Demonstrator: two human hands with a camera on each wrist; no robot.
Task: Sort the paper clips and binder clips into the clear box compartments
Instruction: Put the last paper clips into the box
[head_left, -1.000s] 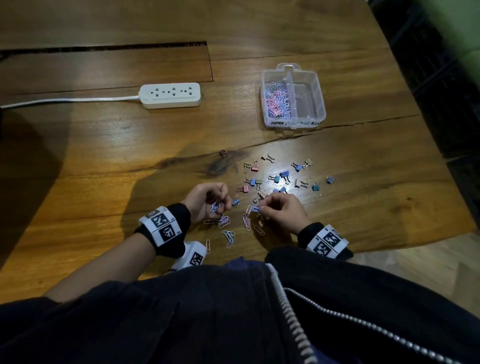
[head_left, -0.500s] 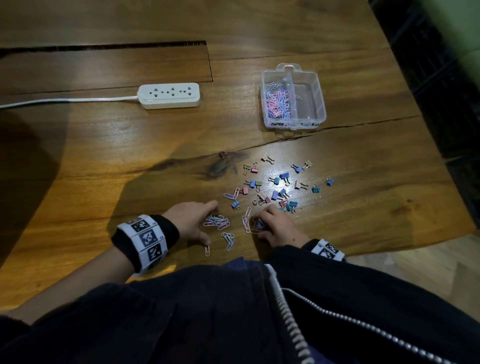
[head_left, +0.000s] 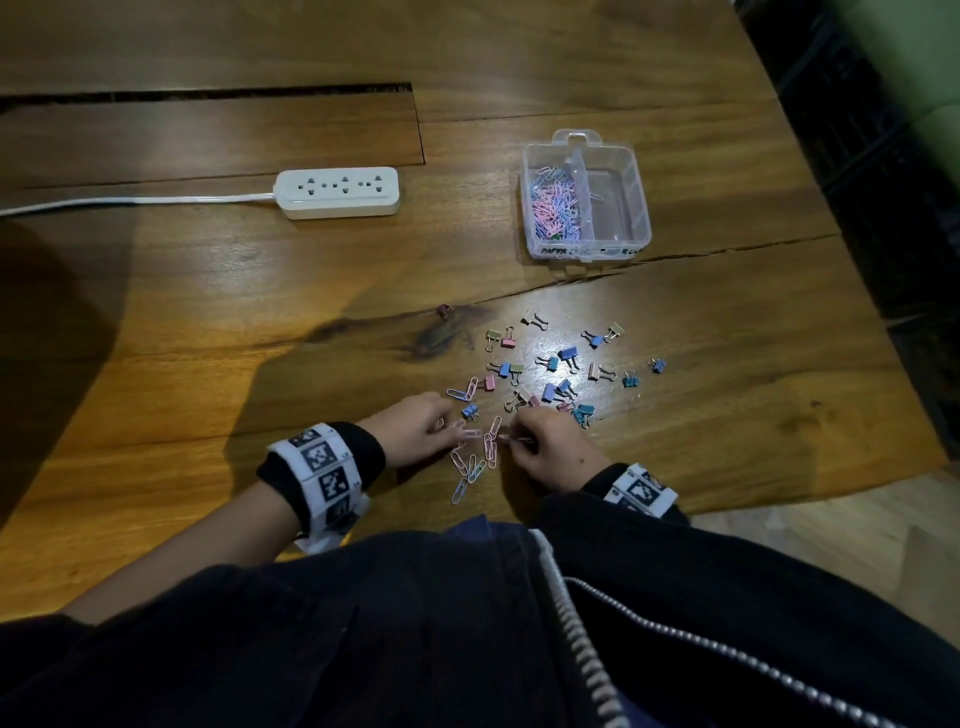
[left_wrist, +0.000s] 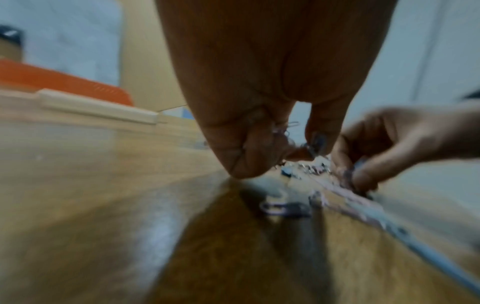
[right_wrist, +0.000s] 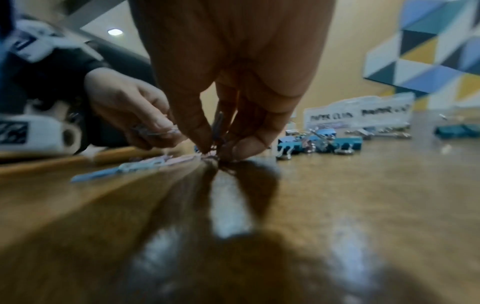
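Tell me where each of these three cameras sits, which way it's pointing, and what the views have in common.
Head: worn on the head, looking forward and down at the wooden table, clear box and scattered binder clips; both forearms and a dark jacket show.
Left wrist: low over the table, looking along the left hand, which pinches paper clips.
Right wrist: low, looking along the right hand, also pinching paper clips, toward the box.
Shared: each wrist view shows the other hand; all show loose paper clips on the table.

White power strip (head_left: 337, 191), cord trailing left, on wooden table (head_left: 208, 291).
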